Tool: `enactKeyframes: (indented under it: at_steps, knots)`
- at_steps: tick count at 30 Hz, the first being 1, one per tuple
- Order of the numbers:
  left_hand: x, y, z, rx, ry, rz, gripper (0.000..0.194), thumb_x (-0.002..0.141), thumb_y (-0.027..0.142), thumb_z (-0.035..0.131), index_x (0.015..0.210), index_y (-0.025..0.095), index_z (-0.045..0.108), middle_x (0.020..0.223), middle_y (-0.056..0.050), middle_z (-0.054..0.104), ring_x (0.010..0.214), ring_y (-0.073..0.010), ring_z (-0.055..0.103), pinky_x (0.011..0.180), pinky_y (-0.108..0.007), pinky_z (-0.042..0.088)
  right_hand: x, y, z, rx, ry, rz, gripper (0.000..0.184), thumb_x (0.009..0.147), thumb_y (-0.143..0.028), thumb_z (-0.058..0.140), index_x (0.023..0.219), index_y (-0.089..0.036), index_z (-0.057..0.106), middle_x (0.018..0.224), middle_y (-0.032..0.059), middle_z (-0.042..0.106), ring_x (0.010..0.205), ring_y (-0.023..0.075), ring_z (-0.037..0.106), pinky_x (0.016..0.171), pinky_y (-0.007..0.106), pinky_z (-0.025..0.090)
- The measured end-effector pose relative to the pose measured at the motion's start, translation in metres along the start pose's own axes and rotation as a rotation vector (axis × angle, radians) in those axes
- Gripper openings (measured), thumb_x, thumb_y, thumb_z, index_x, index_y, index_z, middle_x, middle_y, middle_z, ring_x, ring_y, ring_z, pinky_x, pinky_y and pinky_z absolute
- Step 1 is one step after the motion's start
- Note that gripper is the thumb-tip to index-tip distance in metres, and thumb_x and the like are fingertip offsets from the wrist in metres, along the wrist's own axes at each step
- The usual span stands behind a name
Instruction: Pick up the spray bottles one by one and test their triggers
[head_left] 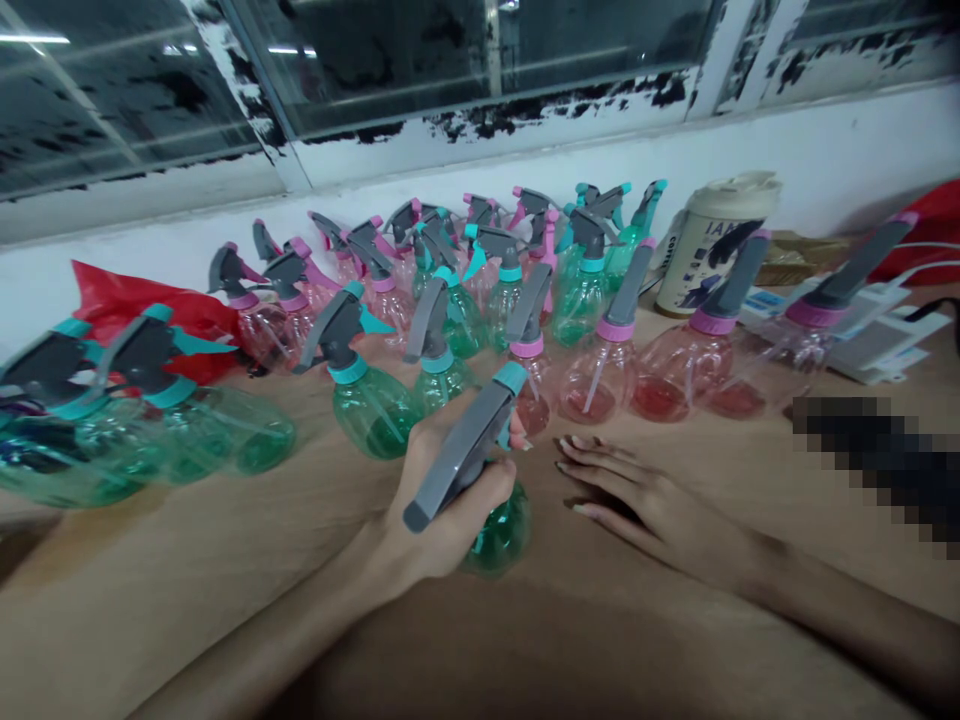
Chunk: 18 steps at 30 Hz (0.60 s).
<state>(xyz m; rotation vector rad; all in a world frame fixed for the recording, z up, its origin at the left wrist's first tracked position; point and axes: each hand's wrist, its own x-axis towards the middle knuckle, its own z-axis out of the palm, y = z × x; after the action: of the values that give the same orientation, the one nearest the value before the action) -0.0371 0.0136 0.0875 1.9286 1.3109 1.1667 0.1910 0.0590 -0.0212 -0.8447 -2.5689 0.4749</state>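
My left hand [442, 480] is wrapped round the neck of a green spray bottle [501, 530] with a grey and teal trigger head, at the front middle of the table. Its fingers partly hide the trigger. To its right, my right hand [637, 495] lies on the tabletop with fingers stretched out, holding nothing. Just beyond the hands stand pink spray bottles [596, 385] in a row, and a green spray bottle [375, 410] is behind my left hand. More green spray bottles [255, 430] stand at the left.
Several pink and green spray bottles [382, 300] crowd the back by the wall. A red plastic bag [165, 310] lies behind the left bottles. A cream cup [712, 240] stands at the back right, near white flat pieces [885, 340]. A pixelated dark patch covers the right side.
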Motion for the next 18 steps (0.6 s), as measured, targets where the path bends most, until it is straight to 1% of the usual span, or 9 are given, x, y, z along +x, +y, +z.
enactKeyframes:
  at_steps: [3, 7, 9, 11, 13, 16, 18]
  knots:
    - [0.0009, 0.0004, -0.0005, 0.043, -0.002, -0.018, 0.021, 0.072, 0.016, 0.051, 0.089, 0.027, 0.057, 0.079, -0.001, 0.061, 0.073, -0.0203, 0.061, 0.07, -0.037, 0.052, 0.0002, -0.0006, -0.0002, 0.0, 0.001, -0.003, 0.041, 0.091, -0.037, 0.045, 0.129, -0.025, 0.047, 0.137, 0.0041, 0.046, 0.128, 0.0212, 0.038, 0.106, 0.044, 0.034]
    - [0.0012, 0.0007, 0.0026, 0.031, 0.057, -0.007, 0.028, 0.071, 0.013, 0.052, 0.094, 0.026, 0.058, 0.089, -0.001, 0.063, 0.087, -0.0218, 0.062, 0.08, -0.038, 0.051, -0.0001, -0.0006, -0.0005, -0.029, -0.013, -0.001, 0.041, 0.091, -0.037, 0.044, 0.13, -0.024, 0.046, 0.139, 0.0036, 0.044, 0.129, 0.0206, 0.036, 0.107, 0.044, 0.033]
    - [0.0002, -0.0005, 0.0045, 0.049, 0.081, -0.007, 0.025, 0.072, 0.013, 0.052, 0.092, 0.026, 0.058, 0.089, -0.001, 0.063, 0.084, -0.0207, 0.062, 0.077, -0.037, 0.051, -0.0002, -0.0005, -0.0009, -0.049, -0.034, 0.0, 0.042, 0.092, -0.038, 0.042, 0.13, -0.023, 0.046, 0.14, 0.0037, 0.043, 0.13, 0.0198, 0.035, 0.107, 0.043, 0.033]
    - [-0.0011, -0.0022, 0.0058, 0.089, 0.106, -0.021, 0.015, 0.072, 0.016, 0.053, 0.085, 0.025, 0.056, 0.085, 0.0, 0.063, 0.076, -0.0194, 0.062, 0.071, -0.036, 0.052, -0.0001, -0.0006, -0.0016, -0.055, -0.044, 0.003, 0.042, 0.092, -0.038, 0.042, 0.131, -0.022, 0.045, 0.14, 0.0039, 0.043, 0.13, 0.0197, 0.035, 0.108, 0.044, 0.032]
    - [-0.0018, -0.0033, 0.0064, 0.114, 0.123, -0.031, 0.007, 0.073, 0.019, 0.054, 0.076, 0.024, 0.054, 0.081, 0.0, 0.061, 0.072, -0.0189, 0.061, 0.069, -0.036, 0.051, 0.0001, -0.0008, -0.0021, -0.046, -0.041, 0.004, 0.042, 0.092, -0.038, 0.042, 0.131, -0.023, 0.045, 0.14, 0.004, 0.043, 0.13, 0.0201, 0.035, 0.107, 0.044, 0.032]
    - [-0.0011, -0.0028, 0.0063, 0.097, 0.126, -0.027, 0.006, 0.073, 0.019, 0.054, 0.075, 0.024, 0.052, 0.083, -0.001, 0.06, 0.075, -0.0196, 0.06, 0.072, -0.037, 0.051, 0.0002, -0.0008, -0.0026, -0.026, -0.036, 0.0, 0.042, 0.091, -0.037, 0.043, 0.131, -0.023, 0.045, 0.14, 0.0036, 0.043, 0.13, 0.0204, 0.035, 0.107, 0.044, 0.032]
    - [0.0002, -0.0013, 0.0058, 0.076, 0.12, -0.018, 0.013, 0.072, 0.016, 0.054, 0.083, 0.024, 0.055, 0.087, -0.001, 0.06, 0.08, -0.02, 0.061, 0.074, -0.037, 0.051, 0.0001, -0.0005, -0.0026, -0.022, -0.04, 0.005, 0.042, 0.091, -0.037, 0.043, 0.131, -0.023, 0.045, 0.14, 0.0033, 0.043, 0.13, 0.0202, 0.035, 0.107, 0.044, 0.032]
